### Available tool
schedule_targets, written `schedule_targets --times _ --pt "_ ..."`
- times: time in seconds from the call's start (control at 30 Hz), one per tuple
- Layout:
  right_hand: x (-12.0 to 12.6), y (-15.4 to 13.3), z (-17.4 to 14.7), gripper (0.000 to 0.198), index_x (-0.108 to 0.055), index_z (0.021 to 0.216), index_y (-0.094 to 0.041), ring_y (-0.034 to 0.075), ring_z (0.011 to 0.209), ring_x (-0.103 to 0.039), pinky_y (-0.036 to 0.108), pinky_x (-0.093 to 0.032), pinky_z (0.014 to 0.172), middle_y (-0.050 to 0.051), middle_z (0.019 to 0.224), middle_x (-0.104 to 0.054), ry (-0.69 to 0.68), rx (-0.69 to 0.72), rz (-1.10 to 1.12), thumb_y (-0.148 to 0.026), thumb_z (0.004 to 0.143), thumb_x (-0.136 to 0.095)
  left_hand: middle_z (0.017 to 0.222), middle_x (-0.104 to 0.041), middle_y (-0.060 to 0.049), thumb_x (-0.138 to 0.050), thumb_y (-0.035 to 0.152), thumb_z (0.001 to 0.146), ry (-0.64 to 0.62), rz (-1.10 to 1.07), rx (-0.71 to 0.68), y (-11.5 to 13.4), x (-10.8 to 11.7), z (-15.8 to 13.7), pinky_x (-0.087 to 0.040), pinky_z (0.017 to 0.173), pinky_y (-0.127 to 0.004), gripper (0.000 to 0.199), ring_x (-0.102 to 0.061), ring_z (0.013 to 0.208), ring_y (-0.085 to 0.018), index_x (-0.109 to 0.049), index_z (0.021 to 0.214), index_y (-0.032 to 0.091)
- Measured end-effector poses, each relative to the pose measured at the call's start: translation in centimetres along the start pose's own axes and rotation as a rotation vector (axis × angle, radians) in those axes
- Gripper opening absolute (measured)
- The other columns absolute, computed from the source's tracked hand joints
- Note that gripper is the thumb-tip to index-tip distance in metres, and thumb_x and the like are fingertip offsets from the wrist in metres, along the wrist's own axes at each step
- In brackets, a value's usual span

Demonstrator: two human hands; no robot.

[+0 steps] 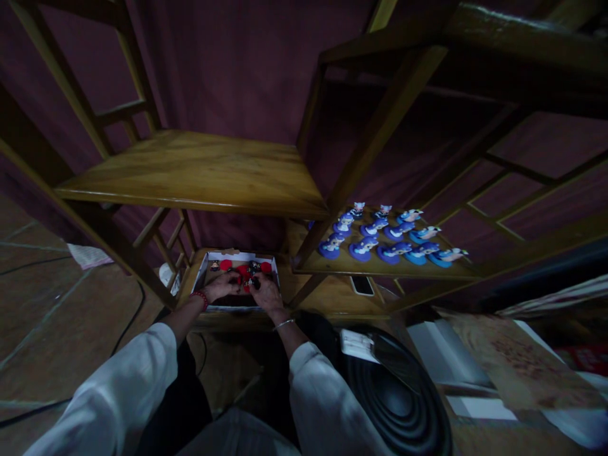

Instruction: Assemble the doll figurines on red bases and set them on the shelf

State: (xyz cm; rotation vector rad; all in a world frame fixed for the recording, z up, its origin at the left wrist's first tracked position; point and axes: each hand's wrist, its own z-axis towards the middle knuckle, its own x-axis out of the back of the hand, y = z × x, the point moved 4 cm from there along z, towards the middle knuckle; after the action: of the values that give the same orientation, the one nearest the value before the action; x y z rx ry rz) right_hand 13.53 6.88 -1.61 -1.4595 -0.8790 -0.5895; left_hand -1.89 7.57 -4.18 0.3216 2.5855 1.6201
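Note:
A shallow white box point(242, 256) sits on the low wooden shelf in front of me, holding several small red-and-black figurines point(255, 266) and brown cardboard. Reaching in from the left, my left hand point(222, 286) has its fingers curled in against a red piece near the box's middle. My right hand point(267, 294) comes from the other side, fingers bent around a small red-and-black figurine point(247, 282). Both hands are close together, and the fingers partly hide what is between them. A round red piece point(226, 264) lies beyond my left hand.
Several purple and blue figurines point(365, 246) stand in rows on a shelf to the right. A phone point(363, 285) lies below them. Overhanging the box is an upper wooden shelf point(204, 171). A black ridged stool point(399, 405) bears a white packet point(360, 345). Cardboard point(517, 361) lies at right.

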Motion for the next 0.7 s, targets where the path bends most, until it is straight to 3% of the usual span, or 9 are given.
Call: schedule_targets --times 0.3,0.4,0.57,0.7 --pt "0.2 -0.2 -0.1 0.032 -0.055 0.113 -0.025 0.015 0.097 -0.059 0.023 -0.043 0.082 0.004 0.107 -0.064 -0.004 0.014 -0.018 -0.034 0.083 -0.047 0.106 -0.06 -0.009 -0.052 0.0 0.069 0.071 -0.277 0.051 0.9 -0.7 -1.5 -0.049 0.085 -0.031 0.039 -0.059 0.095 -0.017 -0.05 0.105 0.014" --pt "0.3 -0.4 -0.2 0.03 -0.055 0.111 -0.024 0.015 0.097 -0.059 0.023 -0.043 0.083 0.004 0.105 -0.065 -0.019 0.021 -0.033 -0.034 0.084 -0.046 0.106 -0.061 -0.008 -0.049 0.001 0.071 0.095 -0.244 0.049 0.8 -1.1 -1.8 -0.051 0.083 -0.03 0.041 -0.06 0.096 -0.017 -0.047 0.11 0.016" --pt "0.4 -0.5 -0.2 0.029 -0.054 0.112 -0.025 0.014 0.095 -0.06 0.022 -0.043 0.083 0.003 0.106 -0.065 -0.035 0.018 -0.015 -0.031 0.084 -0.047 0.11 -0.061 -0.007 -0.041 0.007 0.078 0.107 0.022 0.01 1.0 -1.4 -2.5 -0.054 0.076 -0.027 0.042 -0.059 0.099 -0.017 -0.042 0.118 0.018" --pt "0.3 -0.4 -0.2 0.03 -0.054 0.113 -0.025 0.014 0.094 -0.06 0.022 -0.043 0.083 0.003 0.106 -0.065 -0.016 0.04 -0.011 -0.031 0.084 -0.047 0.106 -0.062 -0.006 -0.041 0.006 0.078 0.123 -0.124 0.0 0.7 -1.3 -2.6 -0.054 0.077 -0.029 0.041 -0.06 0.095 -0.015 -0.042 0.118 0.017"
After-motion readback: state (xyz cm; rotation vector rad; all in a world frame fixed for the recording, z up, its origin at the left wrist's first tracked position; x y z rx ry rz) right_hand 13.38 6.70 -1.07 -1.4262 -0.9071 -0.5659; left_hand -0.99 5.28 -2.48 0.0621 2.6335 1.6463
